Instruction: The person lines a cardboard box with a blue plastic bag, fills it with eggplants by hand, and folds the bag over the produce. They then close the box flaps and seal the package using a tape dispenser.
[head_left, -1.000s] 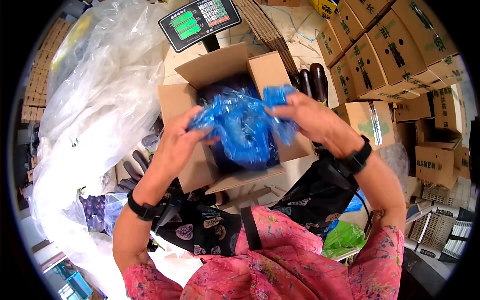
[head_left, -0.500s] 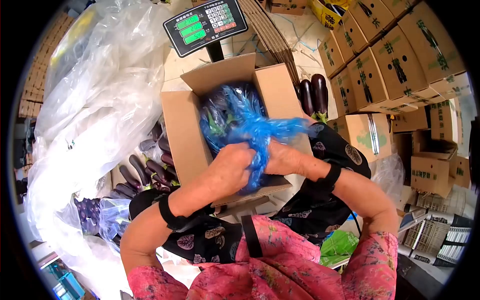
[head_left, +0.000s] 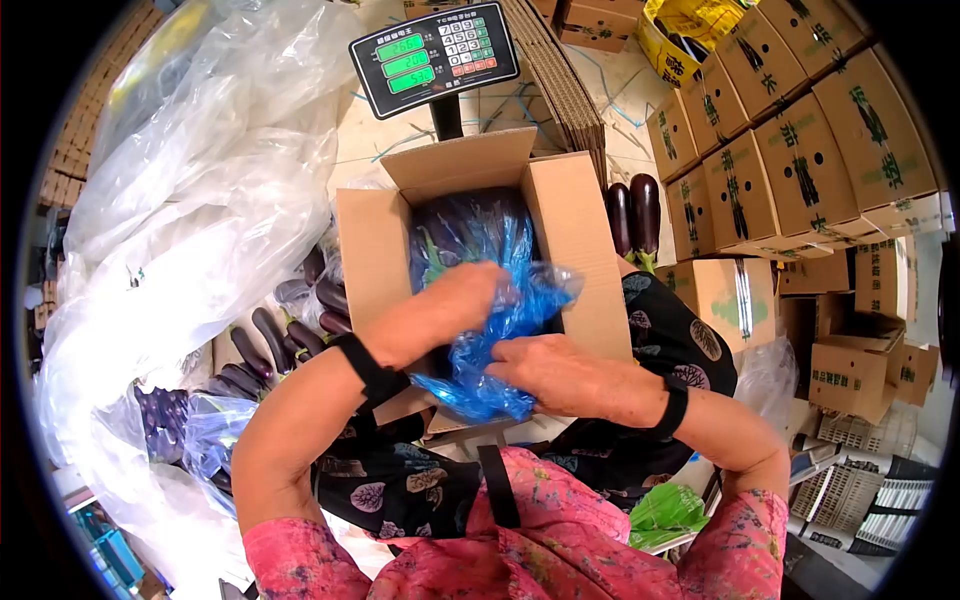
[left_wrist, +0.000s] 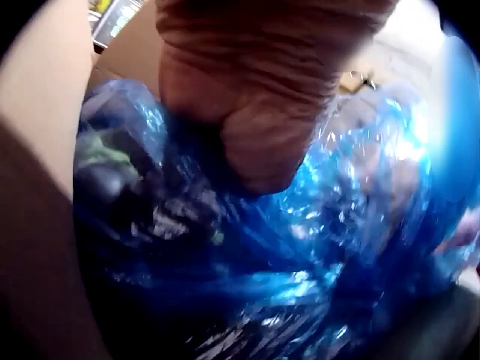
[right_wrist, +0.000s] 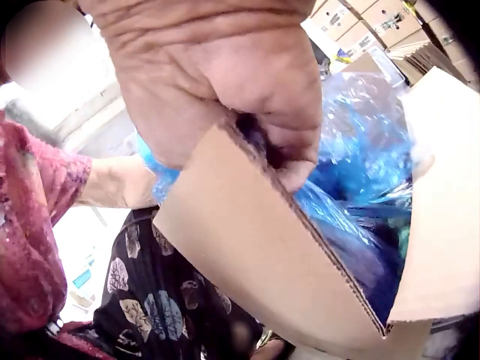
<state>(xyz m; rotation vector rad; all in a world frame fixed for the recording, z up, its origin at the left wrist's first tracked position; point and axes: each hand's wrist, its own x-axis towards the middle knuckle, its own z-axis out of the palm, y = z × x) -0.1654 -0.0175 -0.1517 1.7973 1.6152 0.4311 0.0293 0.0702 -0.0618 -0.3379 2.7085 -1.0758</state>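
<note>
An open cardboard box (head_left: 580,250) stands in front of the person, its flaps up. Inside lies a translucent blue plastic bag (head_left: 505,235) with dark eggplants (left_wrist: 105,180) showing through it. With curled fingers the left hand (head_left: 460,300) grips the gathered bag film over the middle of the box. Closer to the body, the right hand (head_left: 545,368) holds another part of the film at the near side. In the right wrist view its curled fingers (right_wrist: 296,154) are right by the edge of a box flap (right_wrist: 247,232). A loose tail of film hangs over the near flap.
Behind the box is a scale display (head_left: 435,60) with lit green digits. Loose eggplants lie at right (head_left: 645,215) and left (head_left: 270,335). Printed cartons (head_left: 790,150) are stacked at right; a large clear plastic sheet (head_left: 200,220) spreads along the left.
The hands came inward from holding the bag's mouth apart, and its film is now bunched together. In the last half second the left hand moved up and the bunched film swung toward the body.
</note>
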